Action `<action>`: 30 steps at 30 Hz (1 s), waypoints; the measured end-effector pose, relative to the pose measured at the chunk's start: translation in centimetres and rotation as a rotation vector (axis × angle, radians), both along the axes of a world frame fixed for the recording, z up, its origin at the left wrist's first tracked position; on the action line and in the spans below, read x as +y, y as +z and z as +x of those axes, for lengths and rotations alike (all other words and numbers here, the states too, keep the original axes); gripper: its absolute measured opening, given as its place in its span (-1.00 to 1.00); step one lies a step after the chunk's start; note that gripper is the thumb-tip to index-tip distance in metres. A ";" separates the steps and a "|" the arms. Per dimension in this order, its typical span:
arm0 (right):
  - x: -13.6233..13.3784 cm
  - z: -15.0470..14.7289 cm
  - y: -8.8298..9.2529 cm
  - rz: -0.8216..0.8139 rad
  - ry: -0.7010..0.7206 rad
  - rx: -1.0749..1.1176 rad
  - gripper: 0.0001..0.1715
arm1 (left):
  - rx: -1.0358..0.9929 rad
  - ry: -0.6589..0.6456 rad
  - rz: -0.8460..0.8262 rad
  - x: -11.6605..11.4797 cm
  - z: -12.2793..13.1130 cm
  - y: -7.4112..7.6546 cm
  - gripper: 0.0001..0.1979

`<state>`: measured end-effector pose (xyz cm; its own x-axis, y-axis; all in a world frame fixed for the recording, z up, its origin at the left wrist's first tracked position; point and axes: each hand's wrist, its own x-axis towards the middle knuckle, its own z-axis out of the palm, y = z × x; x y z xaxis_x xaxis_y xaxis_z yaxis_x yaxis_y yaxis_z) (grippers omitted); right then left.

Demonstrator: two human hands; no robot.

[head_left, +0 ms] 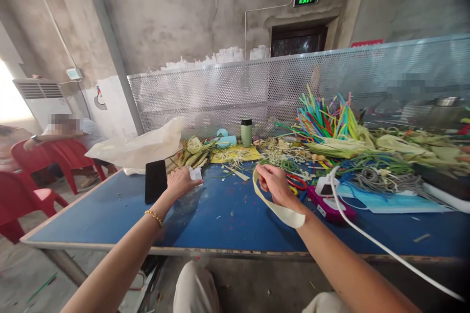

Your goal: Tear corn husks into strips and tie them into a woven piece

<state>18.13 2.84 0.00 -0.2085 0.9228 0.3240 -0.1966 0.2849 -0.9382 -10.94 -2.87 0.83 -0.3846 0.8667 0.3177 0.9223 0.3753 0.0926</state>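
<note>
The green bottle [246,134] stands toward the back of the blue table [220,220], beside a yellow sheet [219,157] strewn with pale scraps. To the right of the bottle and nearer the person, the right hand [277,183] is closed, its thumb and fingers pinching one end of a pale strip [283,213]. That strip is therefore in front of the bottle and to its right, hanging in a curve below the fingers with its wide end at the right wrist. Left of the bottle and also nearer the person, the left hand [180,182] is lowered with its fingers bent and its thumb reaching toward the bottle's side, touching a crumpled white tissue [196,174]; whether it grips the tissue I cannot tell

Farther left of the bottle, just beyond the left hand, lies a black phone [154,181], and behind it a pale plastic bag [143,145]. A light blue cup [228,141] lies immediately left of the bottle, with husks [196,151] past it. To the bottle's right rises a bundle of multicoloured strips [326,120]; nearer the person on that side are red-handled scissors [298,181], close to the right hand, then a magenta box [338,212]. Behind the bottle runs a perforated metal screen [205,102]
</note>
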 end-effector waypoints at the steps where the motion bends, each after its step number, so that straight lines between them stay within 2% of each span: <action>1: -0.1 0.0 0.0 0.010 -0.008 -0.033 -0.47 | -0.011 -0.002 0.014 0.4 -0.2 -0.1 -0.55; 3: -0.3 0.1 0.0 0.036 -0.039 -0.094 -0.47 | -0.035 0.011 0.030 0.8 -0.9 0.0 -0.78; 4: -0.5 0.1 0.1 0.058 -0.054 -0.119 -0.47 | -0.046 0.024 0.039 0.7 -1.4 0.1 -0.82; 7: -0.6 0.2 -0.1 0.122 -0.085 -0.179 -0.47 | -0.052 0.066 0.145 -0.1 -2.7 1.1 -0.76; 10: -0.5 0.1 -0.4 0.176 -0.103 -0.253 -0.48 | -0.137 0.055 0.489 -1.7 -2.5 2.3 -0.76; 13: -0.2 0.1 -0.6 0.233 -0.114 -0.313 -0.47 | -0.336 -0.121 0.738 -3.8 -0.2 3.4 -0.80; 16: -0.4 0.2 -0.5 0.254 -0.112 -0.325 -0.48 | -0.465 -0.265 0.765 -6.1 3.7 3.8 -0.75; 18: -0.6 0.3 -0.4 0.255 -0.102 -0.332 -0.49 | -0.436 -0.310 0.837 -7.4 6.3 3.6 -0.64; 21: -1.1 0.3 -0.3 0.250 -0.085 -0.344 -0.50 | -0.369 -0.370 0.837 -8.6 9.3 2.6 -0.48; 26: -1.4 0.2 -0.2 0.237 -0.076 -0.323 -0.52 | -0.208 -0.519 0.815 -8.6 10.7 1.5 -0.43; 28: -1.6 0.3 0.0 0.213 -0.071 -0.309 -0.52 | -0.181 -0.529 0.796 -8.3 10.5 1.6 -0.46; 30: -2.1 0.5 0.4 0.185 -0.009 -0.285 -0.53 | -0.193 -0.523 0.751 -7.7 10.1 1.6 -0.51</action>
<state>18.62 0.75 0.41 -0.3069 0.8562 0.4157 0.0691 0.4556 -0.8875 -0.88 -10.62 2.47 -0.1079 0.5376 0.8363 0.9005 -0.3035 0.3113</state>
